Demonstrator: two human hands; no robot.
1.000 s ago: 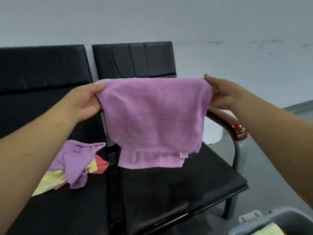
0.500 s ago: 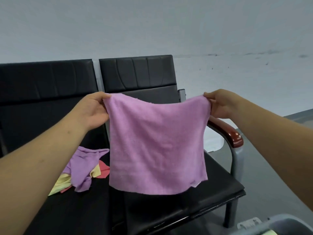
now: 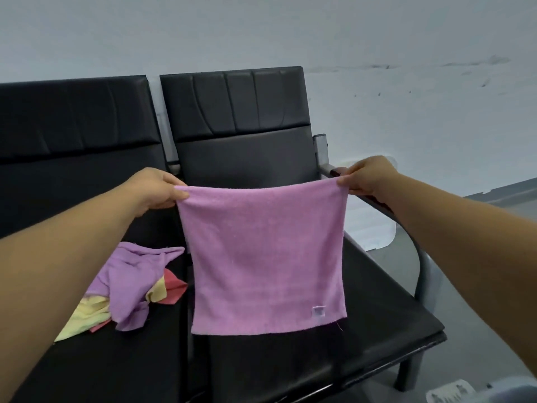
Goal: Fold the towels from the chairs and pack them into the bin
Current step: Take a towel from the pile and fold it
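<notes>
While left hand (image 3: 157, 189) and right hand (image 3: 369, 177) pinch its top corners, pink towel (image 3: 267, 257) hangs flat between them

The pink towel (image 3: 267, 257) hangs flat from its top corners, label lower right; crumpled towels (image 3: 130, 274) — purple, yellow, red — lie on the left chair (image 3: 87, 373).

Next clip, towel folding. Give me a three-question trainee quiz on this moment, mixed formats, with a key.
1. True or false: the left hand and right hand each pinch a top corner of the pink towel, which hangs open.
2. The crumpled pile of towels lies: A) on the left chair's seat; B) on the floor; C) over the armrest.
3. Fill in: the white label sits near the towel's lower ___ corner.
Key: 1 true; 2 A; 3 right.
</notes>
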